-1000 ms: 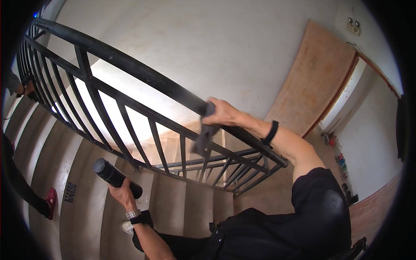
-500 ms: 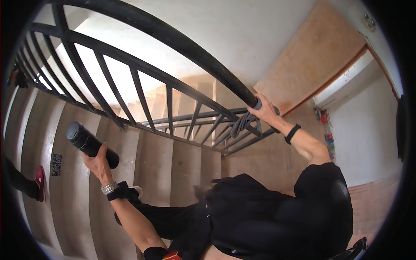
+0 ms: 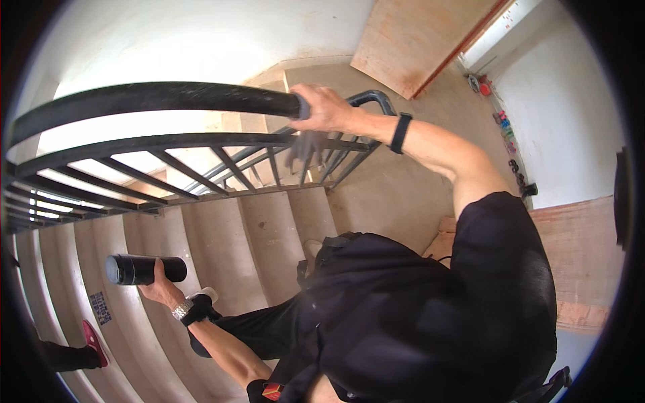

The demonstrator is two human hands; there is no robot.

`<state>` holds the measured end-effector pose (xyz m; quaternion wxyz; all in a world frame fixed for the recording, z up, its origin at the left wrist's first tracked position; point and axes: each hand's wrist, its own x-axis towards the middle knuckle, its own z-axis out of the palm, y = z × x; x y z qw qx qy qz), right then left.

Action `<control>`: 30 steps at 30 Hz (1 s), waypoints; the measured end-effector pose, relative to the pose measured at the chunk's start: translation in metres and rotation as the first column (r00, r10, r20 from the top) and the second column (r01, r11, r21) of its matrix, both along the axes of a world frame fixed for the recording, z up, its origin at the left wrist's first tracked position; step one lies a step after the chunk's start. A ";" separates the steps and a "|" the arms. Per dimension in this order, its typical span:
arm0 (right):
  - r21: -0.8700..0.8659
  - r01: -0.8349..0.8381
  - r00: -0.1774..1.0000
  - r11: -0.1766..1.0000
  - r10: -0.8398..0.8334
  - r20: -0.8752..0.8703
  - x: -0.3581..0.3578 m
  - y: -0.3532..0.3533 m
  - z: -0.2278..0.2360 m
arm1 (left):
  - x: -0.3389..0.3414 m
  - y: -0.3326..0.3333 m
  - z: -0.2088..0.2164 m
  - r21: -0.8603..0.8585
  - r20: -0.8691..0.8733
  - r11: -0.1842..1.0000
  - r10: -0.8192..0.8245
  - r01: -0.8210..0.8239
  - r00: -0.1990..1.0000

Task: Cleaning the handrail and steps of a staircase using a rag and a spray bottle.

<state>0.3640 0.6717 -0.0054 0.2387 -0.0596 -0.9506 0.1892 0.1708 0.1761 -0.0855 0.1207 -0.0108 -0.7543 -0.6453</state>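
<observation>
My left hand (image 3: pixel 161 285) is wrapped round a black cylindrical bottle (image 3: pixel 134 270), which lies nearly level above the stairs. A silver watch and a black band circle that wrist. My right hand (image 3: pixel 322 109) is closed round the black handrail (image 3: pixel 201 99), with a grey cloth (image 3: pixel 310 151) pressed against the rail. The cloth's loose end hangs below the palm, beside the balusters. Some of the right fingers are hidden behind the rail.
Concrete steps (image 3: pixel 215 228) run below me, with one of my feet, in a pale shoe (image 3: pixel 205 293), on them. Another person's red shoe (image 3: pixel 95 342) stands at left. Beyond the railing are a wooden board (image 3: pixel 416 47) and small items along the wall.
My view has turned, so the handrail now runs almost level across it. The bottle has gone from slanted to nearly level. My right hand still grips the rail and cloth.
</observation>
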 end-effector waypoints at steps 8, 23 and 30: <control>-0.016 0.043 0.998 0.999 -0.043 -0.033 0.048 0.032 -0.035 | 0.109 0.065 0.047 0.000 0.035 1.000 -0.026 0.026 0.999; 0.005 0.104 0.991 0.995 -0.104 0.084 0.136 0.127 -0.126 | 0.189 0.072 0.088 -0.211 0.092 0.977 0.040 -0.019 0.995; 0.057 0.101 0.987 0.993 -0.107 0.117 0.157 0.136 -0.139 | 0.224 0.064 0.057 -0.135 0.139 0.990 0.056 -0.037 0.989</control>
